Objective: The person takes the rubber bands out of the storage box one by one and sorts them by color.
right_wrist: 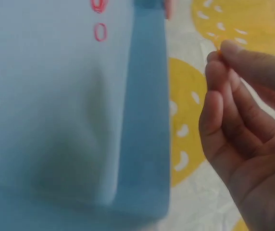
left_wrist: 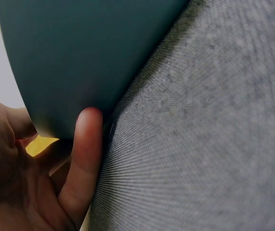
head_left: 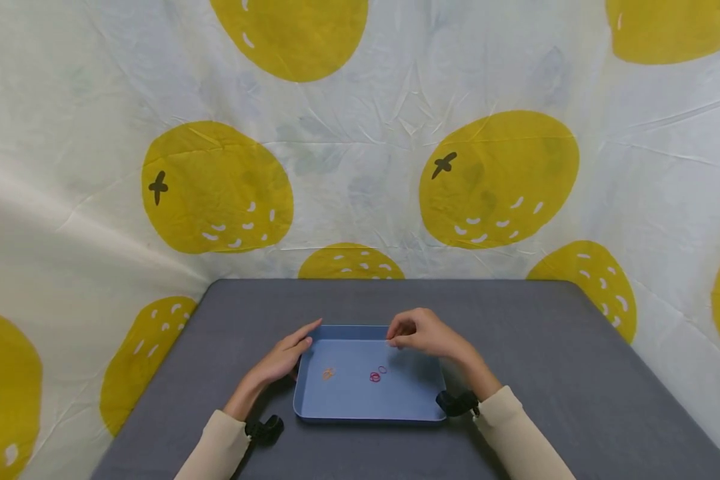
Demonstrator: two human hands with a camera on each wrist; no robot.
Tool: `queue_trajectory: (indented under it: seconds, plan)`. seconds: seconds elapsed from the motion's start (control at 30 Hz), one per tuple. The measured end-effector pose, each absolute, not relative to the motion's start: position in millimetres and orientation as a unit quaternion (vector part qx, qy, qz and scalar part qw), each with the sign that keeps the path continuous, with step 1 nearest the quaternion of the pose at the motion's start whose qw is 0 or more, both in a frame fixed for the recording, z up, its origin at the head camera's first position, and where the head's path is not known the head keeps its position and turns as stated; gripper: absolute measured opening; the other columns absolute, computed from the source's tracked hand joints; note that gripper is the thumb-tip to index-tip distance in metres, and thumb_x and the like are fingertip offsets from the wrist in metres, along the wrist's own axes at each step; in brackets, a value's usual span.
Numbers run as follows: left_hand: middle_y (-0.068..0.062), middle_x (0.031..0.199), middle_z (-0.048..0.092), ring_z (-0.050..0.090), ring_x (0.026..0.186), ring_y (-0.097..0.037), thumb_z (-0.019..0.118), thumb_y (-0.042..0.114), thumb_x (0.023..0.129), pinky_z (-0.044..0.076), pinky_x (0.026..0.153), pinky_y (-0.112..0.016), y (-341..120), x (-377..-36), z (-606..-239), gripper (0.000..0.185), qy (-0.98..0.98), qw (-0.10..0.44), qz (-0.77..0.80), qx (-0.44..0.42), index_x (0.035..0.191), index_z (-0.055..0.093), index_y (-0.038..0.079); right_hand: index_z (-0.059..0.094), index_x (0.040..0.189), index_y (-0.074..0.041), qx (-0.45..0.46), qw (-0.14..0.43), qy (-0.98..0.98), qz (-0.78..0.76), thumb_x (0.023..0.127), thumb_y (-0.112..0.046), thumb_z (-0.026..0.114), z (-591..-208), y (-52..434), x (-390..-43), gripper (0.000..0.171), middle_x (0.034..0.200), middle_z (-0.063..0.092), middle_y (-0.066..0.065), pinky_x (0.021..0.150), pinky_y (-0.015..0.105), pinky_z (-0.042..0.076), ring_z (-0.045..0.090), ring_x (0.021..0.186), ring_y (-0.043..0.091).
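Observation:
A shallow blue tray [head_left: 369,419] sits on the grey table [head_left: 546,373]. An orange rubber band [head_left: 328,374] and two red ones [head_left: 375,377] lie in it. My left hand [head_left: 285,357] rests with straight fingers against the tray's left rim; in the left wrist view one finger [left_wrist: 87,154] touches the tray wall [left_wrist: 80,53]. My right hand [head_left: 394,343] hovers over the tray's far edge with fingertips pinched together. In the right wrist view the right hand's fingertips [right_wrist: 219,55] press on a tiny orange speck, apparently a small band, beside the tray [right_wrist: 56,120] and the red bands [right_wrist: 100,32].
A white cloth with big yellow fruit prints [head_left: 498,180] hangs behind and beside the table. Grey tabletop [left_wrist: 214,144] extends left, right and beyond the tray. Black wrist cameras [head_left: 456,402] sit at both cuffs.

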State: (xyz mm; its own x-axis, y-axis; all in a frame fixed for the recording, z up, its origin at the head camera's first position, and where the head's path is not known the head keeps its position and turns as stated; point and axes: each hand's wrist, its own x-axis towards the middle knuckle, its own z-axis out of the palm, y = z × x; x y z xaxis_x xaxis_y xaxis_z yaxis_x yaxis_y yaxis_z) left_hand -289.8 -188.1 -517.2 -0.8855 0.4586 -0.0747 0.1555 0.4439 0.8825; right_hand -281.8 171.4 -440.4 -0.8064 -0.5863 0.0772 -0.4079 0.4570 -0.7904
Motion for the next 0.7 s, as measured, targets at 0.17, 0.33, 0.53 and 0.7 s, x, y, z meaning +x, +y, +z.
queue_trajectory:
  seconds: [0.17, 0.33, 0.53, 0.7]
  plan:
    - [-0.021, 0.168, 0.028, 0.067, 0.074, -0.024, 0.037, 0.030, 0.115, 0.058, 0.054, -0.042, -188, -290, -517, 0.051, 0.826, 0.161, 0.508, 0.183, 0.165, 0.029, 0.028, 0.078, 0.098, -0.011, -0.270, 0.082, 0.857, -0.431, 0.096, -0.014, 0.074, -433, 195, -275, 0.005, 0.097, 0.077, 0.018, 0.072, 0.032, 0.059, 0.073, 0.081, 0.030]
    - [-0.020, 0.169, 0.027, 0.067, 0.076, -0.025, 0.037, 0.030, 0.115, 0.058, 0.054, -0.043, -188, -290, -516, 0.051, 0.827, 0.160, 0.505, 0.187, 0.165, 0.029, 0.028, 0.078, 0.097, -0.013, -0.254, 0.058, 0.863, -0.433, 0.096, -0.015, 0.075, -432, 215, -273, 0.004, 0.095, 0.078, 0.012, 0.071, 0.030, 0.059, 0.072, 0.078, 0.021]
    - [-0.019, 0.169, 0.027, 0.067, 0.096, -0.025, 0.037, 0.030, 0.115, 0.058, 0.055, -0.043, -187, -290, -516, 0.051, 0.833, 0.156, 0.500, 0.179, 0.165, 0.030, 0.029, 0.078, 0.097, -0.008, -0.249, 0.042, 0.855, -0.453, 0.095, -0.015, 0.076, -440, 239, -271, 0.007, 0.095, 0.076, 0.020, 0.072, 0.031, 0.061, 0.073, 0.082, 0.035]
    - [-0.015, 0.170, 0.028, 0.066, 0.103, -0.028, 0.038, 0.029, 0.114, 0.058, 0.055, -0.043, -188, -289, -517, 0.050, 0.833, 0.155, 0.502, 0.174, 0.164, 0.031, 0.031, 0.078, 0.100, -0.004, -0.236, 0.030, 0.857, -0.457, 0.095, -0.013, 0.076, -445, 258, -270, 0.011, 0.096, 0.076, 0.022, 0.074, 0.038, 0.062, 0.072, 0.081, 0.031]
